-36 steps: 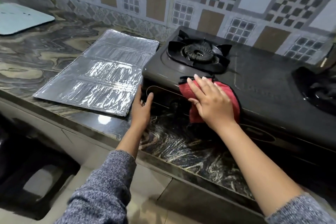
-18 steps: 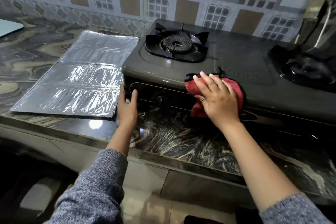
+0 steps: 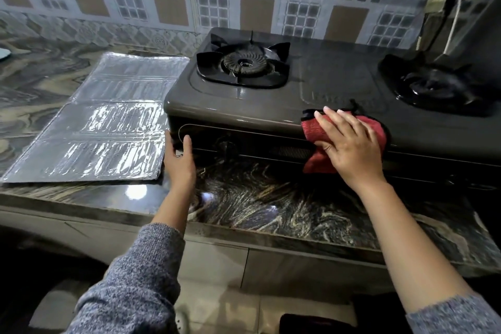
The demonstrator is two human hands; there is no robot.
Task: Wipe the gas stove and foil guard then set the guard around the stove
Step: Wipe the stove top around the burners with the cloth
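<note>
A dark two-burner gas stove (image 3: 333, 84) stands on the marbled counter, against the tiled wall. My right hand (image 3: 352, 146) presses a red cloth (image 3: 314, 130) flat over the stove's front edge, between the two burners. My left hand (image 3: 179, 160) braces the stove's front left corner, thumb on the front panel, fingers around the side. The silver foil guard (image 3: 103, 122) lies flat and unfolded on the counter, just left of the stove and touching its side.
The left burner (image 3: 244, 62) and right burner (image 3: 433, 84) carry black pan supports. A control knob (image 3: 226, 145) sits on the front panel. The counter edge (image 3: 244, 230) runs below my wrists. A dark object (image 3: 461, 22) leans at the far right.
My right hand has slid the red cloth rightward along the stove's front edge. The left hand stays on the corner. The camera has swung right.
</note>
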